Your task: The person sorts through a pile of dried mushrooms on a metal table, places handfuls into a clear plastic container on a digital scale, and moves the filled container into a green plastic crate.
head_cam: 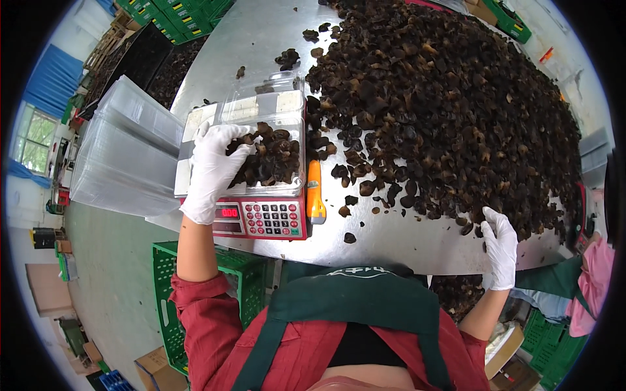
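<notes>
My left hand [215,159], in a white glove, curls its thumb and fingers around dark wood ear fungus pieces [269,156] in a clear plastic clamshell box [295,182]. The box rests on the platform of a red digital scale [301,220], its hinged lid [266,85] folded back on the far side. My right hand [501,247], also gloved in white, is at the near edge of a large heap of wood ear fungus [440,107]. Its fingers are apart beside a few loose pieces, and no piece shows in its grasp.
An orange-handled tool [315,193] lies against the scale's right side on the metal table [288,249]. Nested clear boxes [127,151] stand at the left. Below the edge is a green plastic crate [166,293]. A person in a pink sleeve [594,288] is at the right.
</notes>
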`<state>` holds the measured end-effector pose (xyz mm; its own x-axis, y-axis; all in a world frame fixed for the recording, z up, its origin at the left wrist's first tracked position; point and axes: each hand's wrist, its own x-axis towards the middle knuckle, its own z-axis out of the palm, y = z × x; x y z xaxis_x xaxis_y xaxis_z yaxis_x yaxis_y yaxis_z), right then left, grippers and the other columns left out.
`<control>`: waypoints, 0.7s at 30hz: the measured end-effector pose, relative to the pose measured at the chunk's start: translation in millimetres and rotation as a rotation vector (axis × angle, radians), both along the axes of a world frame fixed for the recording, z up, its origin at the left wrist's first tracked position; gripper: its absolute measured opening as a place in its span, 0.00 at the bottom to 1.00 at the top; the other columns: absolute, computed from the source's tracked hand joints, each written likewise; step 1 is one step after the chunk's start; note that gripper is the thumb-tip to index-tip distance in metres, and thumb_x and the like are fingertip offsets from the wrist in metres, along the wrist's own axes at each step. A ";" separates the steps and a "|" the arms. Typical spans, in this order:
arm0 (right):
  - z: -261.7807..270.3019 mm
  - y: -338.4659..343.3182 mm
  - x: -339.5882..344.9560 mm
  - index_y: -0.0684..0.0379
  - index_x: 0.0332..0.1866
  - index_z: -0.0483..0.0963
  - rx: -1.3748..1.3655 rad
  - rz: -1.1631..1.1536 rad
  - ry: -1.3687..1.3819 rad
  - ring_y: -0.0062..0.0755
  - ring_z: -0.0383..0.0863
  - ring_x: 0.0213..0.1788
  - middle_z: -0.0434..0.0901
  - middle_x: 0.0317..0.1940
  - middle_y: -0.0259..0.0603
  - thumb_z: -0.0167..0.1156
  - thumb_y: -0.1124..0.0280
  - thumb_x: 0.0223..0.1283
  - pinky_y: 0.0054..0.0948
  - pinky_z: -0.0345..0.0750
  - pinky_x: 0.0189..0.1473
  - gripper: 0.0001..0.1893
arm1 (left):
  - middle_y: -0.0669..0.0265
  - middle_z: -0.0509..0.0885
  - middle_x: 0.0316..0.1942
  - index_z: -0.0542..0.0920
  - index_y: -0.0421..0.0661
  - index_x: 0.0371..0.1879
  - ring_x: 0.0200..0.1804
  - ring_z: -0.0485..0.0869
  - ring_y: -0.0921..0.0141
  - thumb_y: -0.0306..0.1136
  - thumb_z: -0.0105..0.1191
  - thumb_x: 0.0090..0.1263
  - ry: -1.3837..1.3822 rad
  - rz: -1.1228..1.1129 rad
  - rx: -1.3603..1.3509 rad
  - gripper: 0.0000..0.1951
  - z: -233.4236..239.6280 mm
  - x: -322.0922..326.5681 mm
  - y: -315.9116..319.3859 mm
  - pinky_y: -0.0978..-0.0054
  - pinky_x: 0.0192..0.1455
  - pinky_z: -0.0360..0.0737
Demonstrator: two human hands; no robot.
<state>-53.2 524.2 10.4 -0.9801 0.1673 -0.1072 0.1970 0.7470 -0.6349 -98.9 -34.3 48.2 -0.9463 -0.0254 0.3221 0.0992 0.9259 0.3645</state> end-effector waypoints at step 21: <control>-0.8 -204.6 -6.2 0.58 0.63 0.77 -0.479 0.846 0.217 0.44 0.88 0.48 0.86 0.48 0.47 0.65 0.60 0.71 0.38 0.83 0.51 0.21 | 0.66 0.85 0.36 0.70 0.40 0.76 0.38 0.83 0.70 0.24 0.73 0.59 -0.148 -0.498 0.334 0.42 -22.9 76.1 136.6 0.75 0.49 0.82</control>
<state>-59.3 319.6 9.6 -0.7630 -0.6096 0.2150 -0.4383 0.2434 -0.8653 -22.8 102.3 25.3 -0.9046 0.3544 0.2370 0.4163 0.6146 0.6701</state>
